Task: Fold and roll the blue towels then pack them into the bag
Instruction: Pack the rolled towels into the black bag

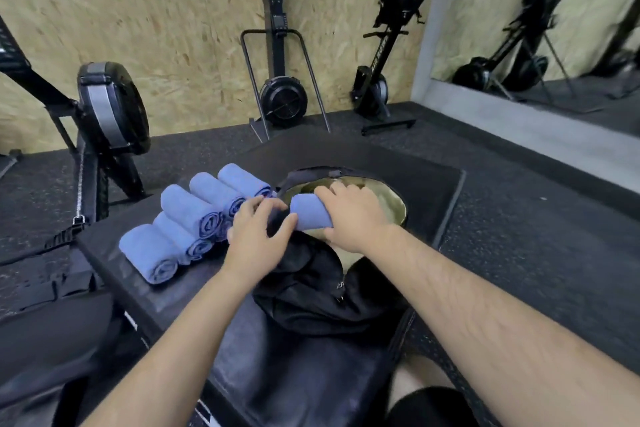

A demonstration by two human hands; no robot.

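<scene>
While a rolled blue cloth towel (308,216) is gripped by the right hand (350,218) over the gold-lined black bag (311,291), its rim is touched by the left hand (255,230), hold unclear; five more rolls (187,218) are stacked left.

Rolled blue towel (309,216) over open black bag (304,291)

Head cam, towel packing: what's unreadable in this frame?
- Bag interior: head view, right hand and held towel cover the opening; contents unknown.
- Left hand grip: head view, fingers blurred at the bag rim; pinching or touching unclear.
- Rolled towels: head view, left hand covers part of the row; count uncertain.
</scene>
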